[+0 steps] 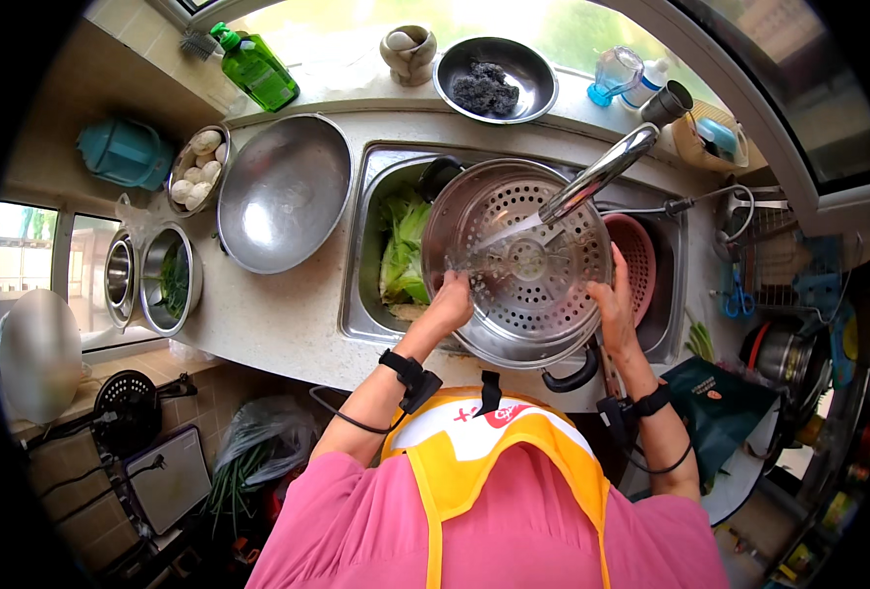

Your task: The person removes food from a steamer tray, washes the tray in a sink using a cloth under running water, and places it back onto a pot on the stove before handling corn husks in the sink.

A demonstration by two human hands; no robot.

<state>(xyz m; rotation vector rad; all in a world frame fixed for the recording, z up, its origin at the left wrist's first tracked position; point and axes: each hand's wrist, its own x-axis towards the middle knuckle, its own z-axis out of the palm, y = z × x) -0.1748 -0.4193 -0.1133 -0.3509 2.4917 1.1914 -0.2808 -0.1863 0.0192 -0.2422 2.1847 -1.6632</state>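
Both hands are at a perforated stainless steel steamer tray, which sits tilted in or over a wide steel pot with black handles. My left hand closes on its near left rim, fingertips hidden by splashing water. On the right, my right hand grips the rim with the thumb inside and the fingers along the outer wall. A stream from the chrome faucet strikes the tray and spreads over its holes. Pot and tray rest across the double steel sink.
Leafy greens fill the left basin; a pink colander sits in the right. Left on the counter are a large steel bowl, a bowl of mushrooms and a greens bowl. A steel scourer bowl stands on the sill.
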